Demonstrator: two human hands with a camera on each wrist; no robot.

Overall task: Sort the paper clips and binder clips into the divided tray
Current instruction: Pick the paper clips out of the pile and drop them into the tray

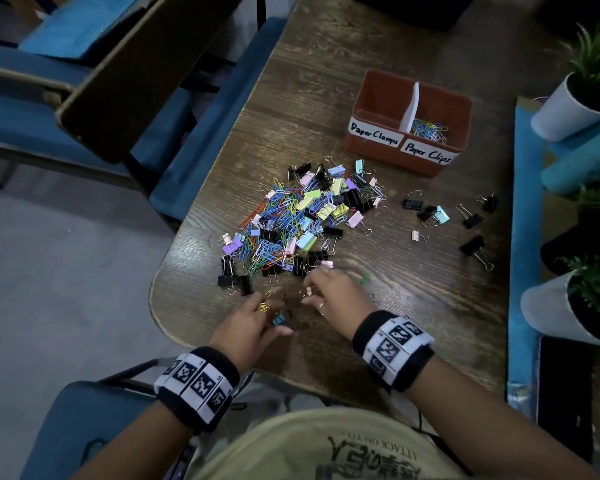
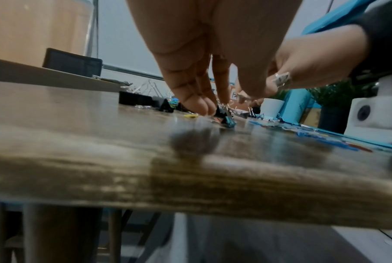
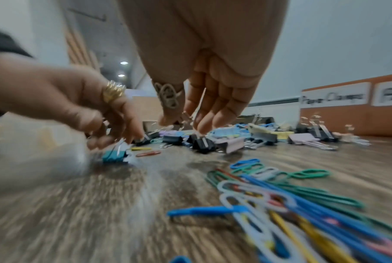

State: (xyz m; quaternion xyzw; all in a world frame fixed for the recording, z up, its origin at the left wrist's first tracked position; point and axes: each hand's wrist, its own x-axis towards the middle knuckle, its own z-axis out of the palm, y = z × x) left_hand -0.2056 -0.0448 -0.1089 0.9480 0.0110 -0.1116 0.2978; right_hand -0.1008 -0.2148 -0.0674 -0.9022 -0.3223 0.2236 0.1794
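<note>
The head view looks steeply down from above the person onto the wooden table, with the mixed clip pile near the centre and the divided tray toward 1 o'clock. The left wrist view sits very low, at the near table edge, and faces along the left hand across the surface. The right wrist view is also low and close, just above the table, facing along the right hand toward the pile. Both wrist views share the teal binder clip, and each shows the other hand.
</note>
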